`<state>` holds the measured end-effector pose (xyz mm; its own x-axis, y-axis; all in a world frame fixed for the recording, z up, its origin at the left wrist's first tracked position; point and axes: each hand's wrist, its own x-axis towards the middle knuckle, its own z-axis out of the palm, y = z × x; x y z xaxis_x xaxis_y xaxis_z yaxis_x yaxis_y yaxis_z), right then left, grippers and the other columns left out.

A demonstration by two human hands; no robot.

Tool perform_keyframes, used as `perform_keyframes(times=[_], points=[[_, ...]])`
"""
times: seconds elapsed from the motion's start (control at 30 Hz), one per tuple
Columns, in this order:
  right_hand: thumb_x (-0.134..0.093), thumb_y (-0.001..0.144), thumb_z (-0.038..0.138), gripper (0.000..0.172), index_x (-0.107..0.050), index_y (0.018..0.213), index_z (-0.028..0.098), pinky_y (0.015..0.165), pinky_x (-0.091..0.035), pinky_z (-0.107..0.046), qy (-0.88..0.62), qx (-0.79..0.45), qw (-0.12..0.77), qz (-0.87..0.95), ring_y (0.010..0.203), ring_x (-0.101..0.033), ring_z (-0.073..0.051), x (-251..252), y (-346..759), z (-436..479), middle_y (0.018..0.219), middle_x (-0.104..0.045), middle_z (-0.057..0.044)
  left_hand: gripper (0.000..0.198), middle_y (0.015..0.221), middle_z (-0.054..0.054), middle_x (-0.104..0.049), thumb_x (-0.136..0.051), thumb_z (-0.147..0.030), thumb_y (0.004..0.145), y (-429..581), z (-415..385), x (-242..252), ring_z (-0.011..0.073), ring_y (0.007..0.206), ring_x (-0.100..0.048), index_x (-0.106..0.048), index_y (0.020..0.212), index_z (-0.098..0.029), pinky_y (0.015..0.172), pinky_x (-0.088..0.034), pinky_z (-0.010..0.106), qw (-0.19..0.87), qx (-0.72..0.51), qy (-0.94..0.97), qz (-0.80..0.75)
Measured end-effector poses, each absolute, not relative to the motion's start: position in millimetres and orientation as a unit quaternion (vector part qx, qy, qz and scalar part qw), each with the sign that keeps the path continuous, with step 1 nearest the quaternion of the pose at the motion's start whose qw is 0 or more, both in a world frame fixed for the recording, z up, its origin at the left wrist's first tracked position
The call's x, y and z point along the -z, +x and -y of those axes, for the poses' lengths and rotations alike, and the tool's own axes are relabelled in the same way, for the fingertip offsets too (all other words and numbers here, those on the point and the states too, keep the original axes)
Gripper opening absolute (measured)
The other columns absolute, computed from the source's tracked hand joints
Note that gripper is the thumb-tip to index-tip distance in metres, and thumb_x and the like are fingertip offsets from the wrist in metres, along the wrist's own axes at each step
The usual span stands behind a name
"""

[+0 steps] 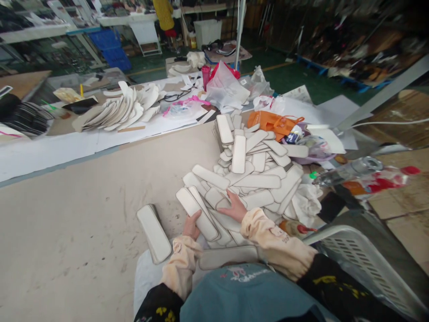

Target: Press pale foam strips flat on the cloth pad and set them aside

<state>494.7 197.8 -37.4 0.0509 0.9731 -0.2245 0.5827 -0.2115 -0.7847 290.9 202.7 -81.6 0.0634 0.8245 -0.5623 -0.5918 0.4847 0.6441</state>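
Note:
My left hand (192,226) grips the near-left edge of a long white panel with rounded ends (192,206), thumb on top. More such panels lie right under and beside it. My right hand (236,207) is open over the heap of panels (258,181), thumb and fingers spread, touching or just above a panel (216,197); which of the two I cannot tell. To the left of my left hand, a small neat stack of the same panels (154,232) lies on the table. Another panel (228,257) lies close to my body, partly covered by the blue-green apron.
The brown-grey tabletop (83,201) stretches left. Behind it are curved white pieces (125,107), plastic bags (228,87) and an orange bag (273,124). Bottles (348,172) and a pale plastic basket (365,264) stand to the right. A person in yellow (164,15) is far back.

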Motion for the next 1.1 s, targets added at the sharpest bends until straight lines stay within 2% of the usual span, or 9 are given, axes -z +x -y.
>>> perform_keyframes(times=[0.07, 0.13, 0.3, 0.4, 0.5, 0.63, 0.77, 0.97, 1.1], points=[[-0.067, 0.066, 0.049, 0.092, -0.023, 0.140, 0.016, 0.100, -0.034, -0.042, -0.654, -0.451, 0.226, 0.564, 0.121, -0.040, -0.028, 43.4, 500.3, -195.4, 0.132, -0.042, -0.016, 0.044, 0.097, 0.001, -0.069, -0.071, -0.019, 0.061, 287.2, -201.4, 79.7, 0.0199, 0.087, -0.064, -0.060, 0.102, -0.028, 0.086, -0.049, 0.038, 0.720, -0.503, 0.124, -0.461], [-0.071, 0.063, 0.045, 0.089, -0.030, 0.137, 0.017, 0.100, -0.035, -0.040, -0.622, -0.492, 0.210, 0.572, 0.119, -0.043, -0.027, 46.8, 500.8, -193.1, 0.129, -0.046, -0.014, 0.044, 0.098, 0.000, -0.069, -0.071, -0.021, 0.062, 284.7, -200.8, 78.9, 0.0209, 0.090, -0.063, -0.060, 0.104, -0.030, 0.088, -0.048, 0.039, 0.723, -0.503, 0.127, -0.456], [-0.074, 0.061, 0.037, 0.067, -0.052, 0.122, 0.019, 0.089, -0.042, -0.033, -0.628, -0.486, 0.214, 0.568, 0.100, -0.056, -0.024, 43.2, 489.9, -193.0, 0.109, -0.062, -0.008, 0.048, 0.097, 0.001, -0.070, -0.071, -0.024, 0.062, 278.5, -200.1, 80.2, 0.0234, 0.101, -0.060, -0.059, 0.107, -0.030, 0.093, -0.045, 0.043, 0.719, -0.497, 0.115, -0.472], [-0.066, 0.070, 0.042, 0.043, -0.063, 0.104, 0.015, 0.081, -0.045, -0.032, -0.631, -0.489, 0.195, 0.569, 0.090, -0.060, -0.023, 40.2, 480.9, -195.1, 0.094, -0.067, -0.007, 0.045, 0.099, 0.003, -0.069, -0.070, -0.025, 0.064, 277.2, -198.2, 80.0, 0.0245, 0.105, -0.059, -0.059, 0.107, -0.029, 0.094, -0.044, 0.045, 0.734, -0.487, 0.107, -0.461], [-0.054, 0.080, 0.043, 0.033, -0.064, 0.096, 0.015, 0.079, -0.044, -0.030, -0.645, -0.470, 0.188, 0.573, 0.088, -0.059, -0.021, 37.6, 469.0, -196.1, 0.092, -0.066, -0.007, 0.044, 0.102, 0.004, -0.068, -0.069, -0.023, 0.064, 279.0, -195.2, 77.6, 0.0250, 0.107, -0.057, -0.060, 0.107, -0.029, 0.095, -0.043, 0.045, 0.753, -0.480, 0.114, -0.435], [-0.044, 0.086, 0.036, 0.031, -0.062, 0.097, 0.014, 0.085, -0.042, -0.030, -0.662, -0.410, 0.185, 0.600, 0.094, -0.056, -0.019, 35.3, 453.9, -197.7, 0.098, -0.062, -0.011, 0.046, 0.104, 0.006, -0.068, -0.069, -0.019, 0.063, 280.9, -191.6, 71.5, 0.0264, 0.104, -0.059, -0.059, 0.108, -0.025, 0.092, -0.044, 0.046, 0.772, -0.464, 0.138, -0.413], [-0.041, 0.086, 0.034, 0.033, -0.058, 0.108, 0.016, 0.093, -0.038, -0.031, -0.636, -0.398, 0.258, 0.609, 0.104, -0.052, -0.018, 35.2, 444.7, -199.4, 0.109, -0.059, -0.009, 0.044, 0.104, 0.007, -0.068, -0.070, -0.018, 0.061, 278.7, -190.1, 71.0, 0.0268, 0.103, -0.059, -0.060, 0.105, -0.022, 0.089, -0.046, 0.046, 0.770, -0.467, 0.147, -0.410], [-0.038, 0.085, 0.050, 0.041, -0.059, 0.100, 0.018, 0.076, -0.045, -0.030, -0.661, -0.396, 0.321, 0.551, 0.080, -0.058, -0.019, 2.5, 462.3, -207.3, 0.084, -0.065, -0.004, 0.036, 0.085, 0.001, -0.071, -0.071, -0.018, 0.059, 259.5, -185.8, 86.6, 0.0226, 0.094, -0.063, -0.063, 0.093, -0.026, 0.087, -0.047, 0.041, 0.734, -0.503, 0.064, -0.452], [-0.037, 0.084, 0.054, 0.047, -0.057, 0.105, 0.017, 0.076, -0.043, -0.030, -0.712, -0.289, 0.366, 0.525, 0.082, -0.056, -0.020, -22.5, 497.6, -233.2, 0.088, -0.065, -0.007, 0.036, 0.080, 0.002, -0.072, -0.073, -0.018, 0.053, 242.8, -178.6, 77.7, 0.0250, 0.088, -0.064, -0.065, 0.087, -0.023, 0.085, -0.049, 0.043, 0.733, -0.518, 0.056, -0.437]])
